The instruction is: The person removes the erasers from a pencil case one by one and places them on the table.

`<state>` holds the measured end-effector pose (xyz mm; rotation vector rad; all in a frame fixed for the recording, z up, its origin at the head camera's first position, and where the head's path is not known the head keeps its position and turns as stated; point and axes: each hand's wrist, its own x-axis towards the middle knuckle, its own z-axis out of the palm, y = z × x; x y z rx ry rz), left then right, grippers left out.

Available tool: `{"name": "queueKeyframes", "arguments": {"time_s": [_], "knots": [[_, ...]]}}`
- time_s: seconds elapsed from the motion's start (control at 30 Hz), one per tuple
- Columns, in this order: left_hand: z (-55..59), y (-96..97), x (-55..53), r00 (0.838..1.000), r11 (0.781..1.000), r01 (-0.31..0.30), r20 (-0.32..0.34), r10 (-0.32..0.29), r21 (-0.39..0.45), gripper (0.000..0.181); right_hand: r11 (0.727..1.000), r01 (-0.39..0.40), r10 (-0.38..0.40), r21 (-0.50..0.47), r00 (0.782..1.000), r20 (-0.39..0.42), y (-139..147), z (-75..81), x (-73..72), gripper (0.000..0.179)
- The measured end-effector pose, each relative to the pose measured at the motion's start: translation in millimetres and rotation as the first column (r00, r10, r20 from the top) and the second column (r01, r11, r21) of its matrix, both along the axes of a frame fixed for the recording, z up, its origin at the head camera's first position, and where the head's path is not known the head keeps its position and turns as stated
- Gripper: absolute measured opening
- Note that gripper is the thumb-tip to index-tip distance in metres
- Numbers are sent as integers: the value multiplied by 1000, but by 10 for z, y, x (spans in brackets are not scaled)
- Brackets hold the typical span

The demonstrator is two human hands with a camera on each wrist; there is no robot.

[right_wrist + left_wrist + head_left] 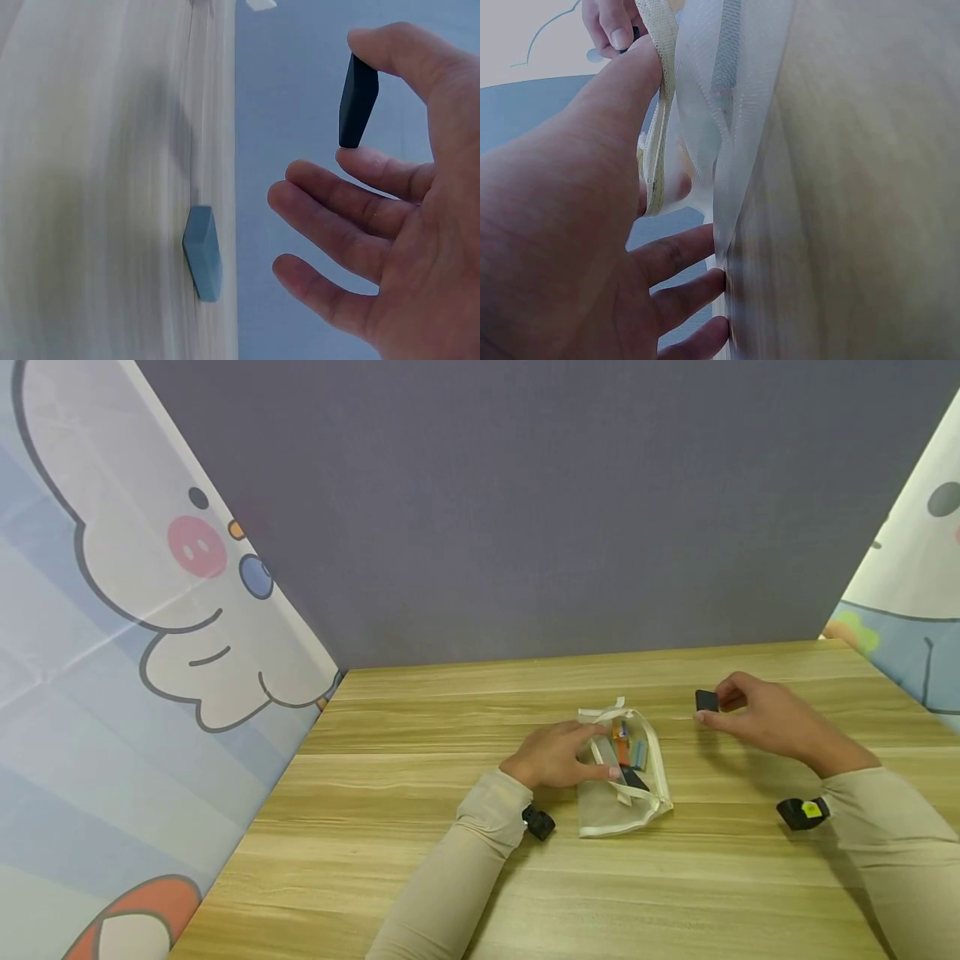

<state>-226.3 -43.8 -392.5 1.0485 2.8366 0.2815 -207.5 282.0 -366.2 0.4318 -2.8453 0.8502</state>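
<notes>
My right hand (765, 714) pinches a black eraser (707, 701) between thumb and index finger. In the right wrist view the eraser (358, 101) shows slanted ends, and the other fingers are spread apart from it. A mesh zip pouch (611, 814) with a cream border lies on the table, its mouth spread apart. My left hand (558, 756) reaches over the pouch's left side, thumb and fingers spread at the opening. The left wrist view shows one finger behind the cream zip band (657, 150). Inside the pouch are an orange item (622, 752), a pale blue item (638, 754) and a dark item (634, 778).
A blue-grey block (202, 255) with slanted ends lies on the wooden table (360, 827) below the right hand in the right wrist view. A grey panel (540, 510) stands along the table's back edge. A cartoon-print sheet (112, 652) hangs at the left.
</notes>
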Motion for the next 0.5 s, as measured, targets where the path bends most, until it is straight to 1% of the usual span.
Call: {"name": "queueKeyframes", "arguments": {"time_s": [0.23, 0.5], "knots": [[4, -8, 4, 1000, 1000, 2, 0, -2, 6, 75, 1000, 17, -17, 6, 1000, 15, 58, 4, -1, 53], [16, -16, 14, 1000, 1000, 3, 9, -3, 13, 74, 1000, 22, -23, 19, 1000, 16, 102, -37, -11, 55]]}}
